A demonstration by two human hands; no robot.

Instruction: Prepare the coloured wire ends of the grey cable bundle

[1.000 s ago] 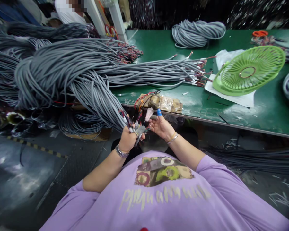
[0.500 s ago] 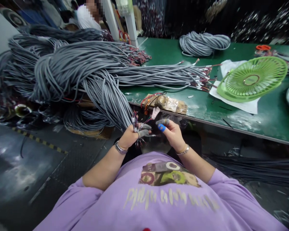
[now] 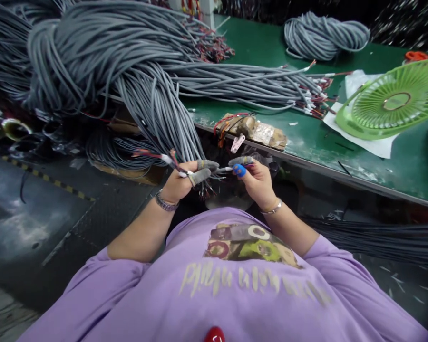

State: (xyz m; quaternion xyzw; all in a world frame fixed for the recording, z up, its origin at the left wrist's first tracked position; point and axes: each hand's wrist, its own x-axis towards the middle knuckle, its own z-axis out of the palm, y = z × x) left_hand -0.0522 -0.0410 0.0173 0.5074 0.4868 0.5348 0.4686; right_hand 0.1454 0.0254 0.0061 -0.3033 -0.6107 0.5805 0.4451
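My left hand (image 3: 185, 179), with grey covers on thumb and forefinger, is closed on several grey cables; their stripped ends with coloured wires (image 3: 160, 156) stick out over its back. My right hand (image 3: 255, 178), a blue cover on the thumb and a grey one on the forefinger, pinches the end of a cable (image 3: 225, 169) that runs across from the left fingers. Behind the left hand a thick bundle of grey cables (image 3: 164, 114) hangs down off the table. More loose wire ends (image 3: 207, 190) dangle below the left fingertips.
The green table (image 3: 257, 38) carries piled grey cables (image 3: 103, 42), a coiled cable (image 3: 324, 35) and a green fan (image 3: 395, 102). At its front edge lie a taped brown block (image 3: 257, 130) and a pink clip (image 3: 238, 143). Dark cables (image 3: 378, 242) lie low at right.
My right hand has moved in toward the left and now pinches a cable end. The left hand has turned, with wire ends now pointing left. The whole view has tipped downward.
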